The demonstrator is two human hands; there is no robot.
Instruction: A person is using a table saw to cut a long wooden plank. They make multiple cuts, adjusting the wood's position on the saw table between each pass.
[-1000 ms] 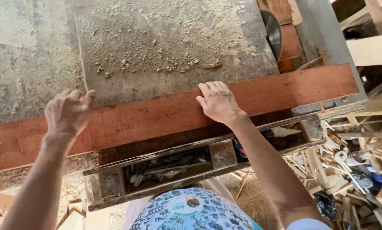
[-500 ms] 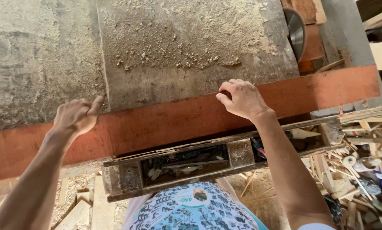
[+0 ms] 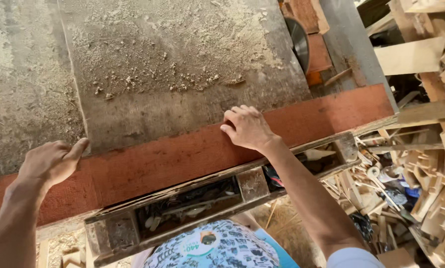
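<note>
A long reddish wooden plank point(image 3: 183, 159) lies across the near edge of a dusty saw table point(image 3: 173, 69). My right hand point(image 3: 247, 128) rests palm down on the plank's far edge, fingers curled over it. My left hand point(image 3: 51, 161) presses on the plank further left, thumb raised toward the table. A round saw blade point(image 3: 298, 42) stands up from the table at the far right, beyond the plank's right end.
Sawdust and wood chips point(image 3: 173, 79) cover the table. A shallow tool tray point(image 3: 202, 203) is fixed under the table's near edge. Heaped wood offcuts point(image 3: 416, 173) lie on the floor at right, and pale boards point(image 3: 411, 54) are stacked above them.
The view has shifted a little. Both hands stay on the plank, and the plank's right end now sits closer to the saw blade.
</note>
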